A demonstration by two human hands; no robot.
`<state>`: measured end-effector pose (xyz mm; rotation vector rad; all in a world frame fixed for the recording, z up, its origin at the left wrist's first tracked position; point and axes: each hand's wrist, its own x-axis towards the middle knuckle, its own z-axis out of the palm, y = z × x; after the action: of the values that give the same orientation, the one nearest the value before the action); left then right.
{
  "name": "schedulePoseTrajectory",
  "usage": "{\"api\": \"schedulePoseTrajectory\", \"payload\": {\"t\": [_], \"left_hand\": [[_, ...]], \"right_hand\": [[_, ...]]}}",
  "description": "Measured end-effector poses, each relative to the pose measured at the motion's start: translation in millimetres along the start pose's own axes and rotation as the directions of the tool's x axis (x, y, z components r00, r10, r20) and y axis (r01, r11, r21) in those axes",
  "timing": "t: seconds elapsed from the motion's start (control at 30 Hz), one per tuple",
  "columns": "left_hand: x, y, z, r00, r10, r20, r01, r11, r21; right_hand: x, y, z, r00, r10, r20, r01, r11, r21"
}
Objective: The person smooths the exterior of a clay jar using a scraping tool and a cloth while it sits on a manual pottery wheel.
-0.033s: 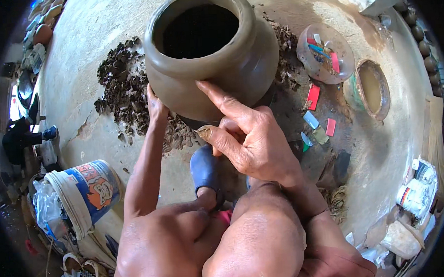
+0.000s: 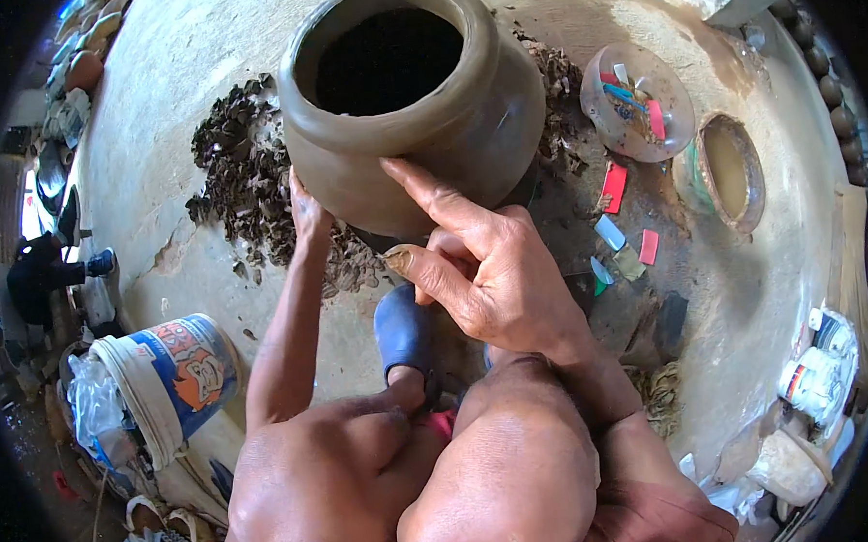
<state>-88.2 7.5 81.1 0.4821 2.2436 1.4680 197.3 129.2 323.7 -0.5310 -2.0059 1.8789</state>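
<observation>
Head view: large wet clay pot (image 2: 403, 108) at upper centre of the frame, ringed by dark clay trimmings (image 2: 246, 182); left hand (image 2: 307, 211) pressed flat to its lower left wall, fingers hidden, grip impossible to tell; right hand (image 2: 482, 259) open, forefinger laid on the wall, clamping nothing. Seemingly mid-smoothing of the belly; next, probably steady, light pressure. Plastic bucket (image 2: 167, 375) at lower left.

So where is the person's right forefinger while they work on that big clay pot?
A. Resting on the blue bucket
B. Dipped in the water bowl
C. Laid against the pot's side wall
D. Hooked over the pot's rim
C: the right hand stretches its forefinger flat against the clay pot below the shoulder, away from the rim.
</observation>
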Motion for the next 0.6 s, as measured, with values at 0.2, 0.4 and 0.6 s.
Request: {"api": "schedulePoseTrajectory", "payload": {"t": [0.2,0.4,0.6], "left_hand": [[-69,-6,20,0.992,-0.129,0.005,0.127,0.969,-0.214],[-150,8,47,0.881,-0.428,0.204,0.472,0.828,-0.301],[-125,-13,47,0.804,-0.41,0.432,0.565,0.753,-0.337]], "right_hand": [[1,2,-1,1.0,0.0,0.021,0.0,1.0,0.008],[1,2,-3,1.0,-0.001,-0.021,0.002,0.999,0.033],[0,6,0,0.999,-0.035,-0.012,0.035,0.999,0.04]]}}
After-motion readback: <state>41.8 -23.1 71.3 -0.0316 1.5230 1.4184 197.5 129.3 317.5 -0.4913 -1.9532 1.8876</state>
